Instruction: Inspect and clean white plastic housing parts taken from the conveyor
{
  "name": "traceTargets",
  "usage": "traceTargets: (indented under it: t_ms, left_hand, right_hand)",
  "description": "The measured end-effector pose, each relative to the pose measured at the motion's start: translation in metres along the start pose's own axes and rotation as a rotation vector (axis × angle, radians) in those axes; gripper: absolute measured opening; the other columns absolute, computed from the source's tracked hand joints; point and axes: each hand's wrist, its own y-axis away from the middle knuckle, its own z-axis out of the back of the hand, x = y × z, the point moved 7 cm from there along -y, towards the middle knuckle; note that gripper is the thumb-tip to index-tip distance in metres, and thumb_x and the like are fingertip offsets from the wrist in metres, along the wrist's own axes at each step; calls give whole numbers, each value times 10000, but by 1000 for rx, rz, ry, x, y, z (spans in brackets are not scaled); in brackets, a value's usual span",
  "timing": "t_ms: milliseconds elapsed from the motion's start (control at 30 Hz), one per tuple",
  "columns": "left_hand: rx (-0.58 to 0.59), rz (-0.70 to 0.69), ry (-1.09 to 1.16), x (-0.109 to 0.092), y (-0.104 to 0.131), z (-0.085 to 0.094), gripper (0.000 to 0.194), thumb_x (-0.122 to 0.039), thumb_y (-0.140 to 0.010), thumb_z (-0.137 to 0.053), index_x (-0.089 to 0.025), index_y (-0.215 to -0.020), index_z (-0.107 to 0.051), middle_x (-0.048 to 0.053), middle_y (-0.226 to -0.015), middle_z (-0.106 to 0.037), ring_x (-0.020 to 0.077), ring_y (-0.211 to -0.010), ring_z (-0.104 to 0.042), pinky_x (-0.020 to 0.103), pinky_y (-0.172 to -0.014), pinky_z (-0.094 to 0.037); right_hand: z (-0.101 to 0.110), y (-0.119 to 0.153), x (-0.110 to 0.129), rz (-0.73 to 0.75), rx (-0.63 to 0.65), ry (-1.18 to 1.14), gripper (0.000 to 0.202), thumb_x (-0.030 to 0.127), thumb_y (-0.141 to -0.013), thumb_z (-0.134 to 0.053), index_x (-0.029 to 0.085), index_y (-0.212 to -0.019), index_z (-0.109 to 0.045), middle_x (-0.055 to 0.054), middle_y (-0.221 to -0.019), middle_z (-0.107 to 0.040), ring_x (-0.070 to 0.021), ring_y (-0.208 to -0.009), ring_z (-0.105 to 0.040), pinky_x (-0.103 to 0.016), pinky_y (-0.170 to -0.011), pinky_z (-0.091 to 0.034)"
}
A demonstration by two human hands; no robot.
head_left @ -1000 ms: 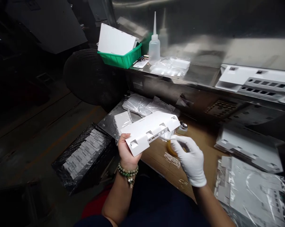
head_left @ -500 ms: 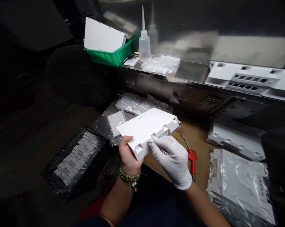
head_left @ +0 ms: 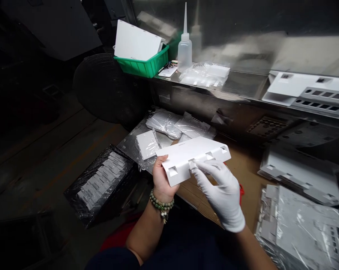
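A white folded panel [head_left: 186, 152] with square notches along its near edge is tilted in the air above the bench. My left hand [head_left: 163, 178], bare and with a beaded bracelet at the wrist, grips the panel's left end, thumb on top and fingers hidden beneath. In a white glove, my right hand [head_left: 220, 187] has its thumb and index finger pinched at a notch near the middle of the front edge. Whether something small is between those fingertips is hidden. Partly behind the glove shows a red tool [head_left: 242, 193].
Left below is a black crate [head_left: 71, 191] of small white parts. Bagged parts [head_left: 164, 123] lie behind the panel, stacked panels [head_left: 301, 172] at right. The shelf bears a green bin [head_left: 141, 66], a nozzle bottle [head_left: 184, 54] and more panels [head_left: 301, 84].
The view has shifted, so the surroundings appear further right. The panel is tilted more, its top face looking narrower. Both hands keep their places on it, and the glove now covers most of the red tool.
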Motion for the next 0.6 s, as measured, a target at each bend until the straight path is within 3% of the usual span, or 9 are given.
traceTargets:
  t_ms: [100, 167, 233, 333, 400, 500, 600]
  left_hand:
    - [37, 22, -22, 4, -2, -1, 464, -259, -913, -511, -78, -1327, -617, 154, -1116, -771, 325, -1084, -723, 473, -999, -565]
    - [127, 26, -60, 4, -4, -4, 466, -350, -964, -515, -92, -1336, -623, 165, -1219, -738, 334, -1155, -693, 476, -1022, -551]
    - [232, -31, -98, -1, -7, -6, 499, -474, -994, -514, -146, -1353, -627, 149, -1291, -710, 334, -1226, -655, 471, -1041, -539]
    - [293, -137, -153, -12, -12, -2, 568, -627, -991, -459, -230, -1356, -634, 117, -1313, -700, 312, -1302, -606, 443, -1048, -532]
    - [274, -113, -188, -14, -16, 5, 637, -704, -971, -410, -240, -1340, -643, 121, -1282, -711, 310, -1327, -586, 444, -1046, -531]
    - [224, -25, -196, -11, -19, 15, 741, -792, -928, -364, -238, -1332, -645, 136, -1244, -720, 325, -1344, -568, 470, -1046, -525]
    - [193, 3, -186, -10, -19, 19, 820, -837, -906, -300, -230, -1342, -639, 151, -1240, -718, 331, -1348, -562, 479, -1043, -523]
  right_hand:
    - [-11, 5, 12, 39, 85, -18, 227, 194, -895, -732, 259, -1112, -739, -43, -1027, -731, -182, -922, -692, -325, -833, -573]
    - [-8, 3, 12, 23, 56, -25, 208, 205, -895, -729, 262, -1095, -729, -41, -1021, -734, -194, -938, -691, -345, -862, -569]
    - [11, -2, -2, -75, -132, -86, 148, 230, -910, -708, 255, -1055, -711, -39, -1015, -721, -205, -961, -686, -384, -918, -557]
    - [50, -2, -47, -258, -546, -259, 148, 303, -945, -647, 233, -1075, -660, -31, -1013, -684, -194, -968, -685, -431, -981, -536]
    - [63, -1, -79, -375, -633, -351, 231, 377, -964, -602, 217, -1129, -627, -34, -1009, -684, -190, -958, -692, -444, -978, -536]
    - [63, -2, -109, -547, -440, -331, 342, 459, -977, -542, 180, -1143, -649, -85, -1069, -722, -217, -1001, -693, -442, -952, -544]
    - [64, -1, -103, -526, -273, -191, 352, 425, -976, -546, 150, -1111, -719, -113, -1151, -741, -233, -1082, -676, -414, -988, -527]
